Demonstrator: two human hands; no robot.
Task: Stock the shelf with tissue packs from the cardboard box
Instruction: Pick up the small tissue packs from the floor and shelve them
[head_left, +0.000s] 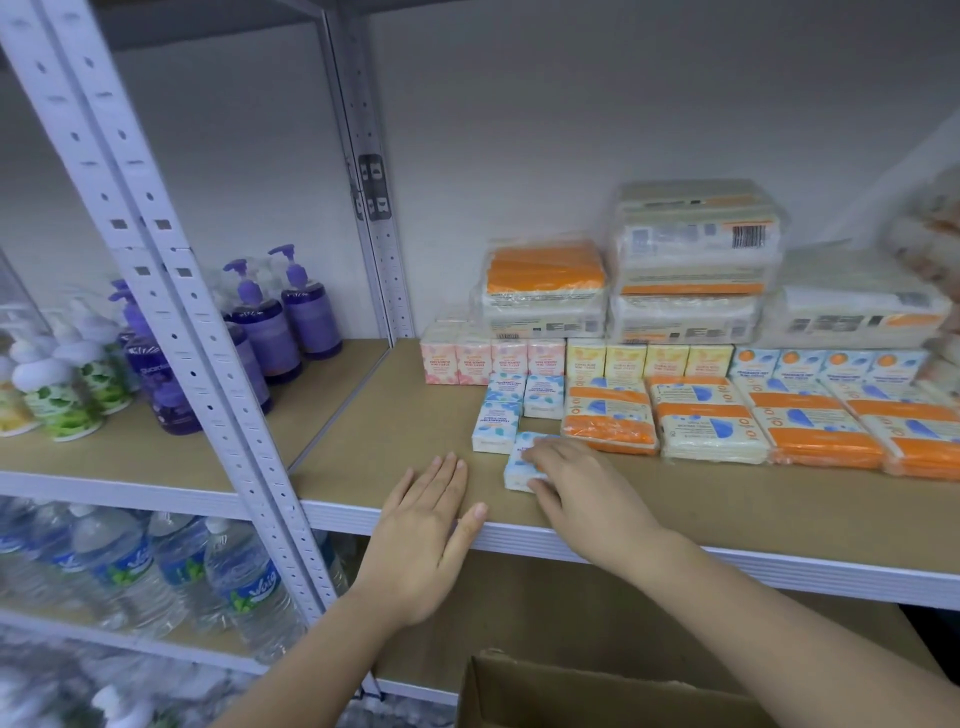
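A small blue-and-white tissue pack (516, 462) lies on the brown shelf board (395, 441) near its front edge, and my right hand (582, 493) grips it from the right. Just behind it stand three more blue-and-white packs (496, 423). My left hand (426, 525) rests flat on the shelf's front edge, fingers straight, to the left of the pack. The cardboard box (571, 696) shows only its top edge at the bottom of the view; its inside is hidden.
Rows of pink (491, 358), yellow (644, 361) and blue small packs (826, 366) line the back, with orange wrapped bundles (706, 421) in front and stacked above. Purple pump bottles (270, 327) stand on the left bay. Water bottles (130, 566) fill the shelf below. A metal upright (171, 291) divides the bays.
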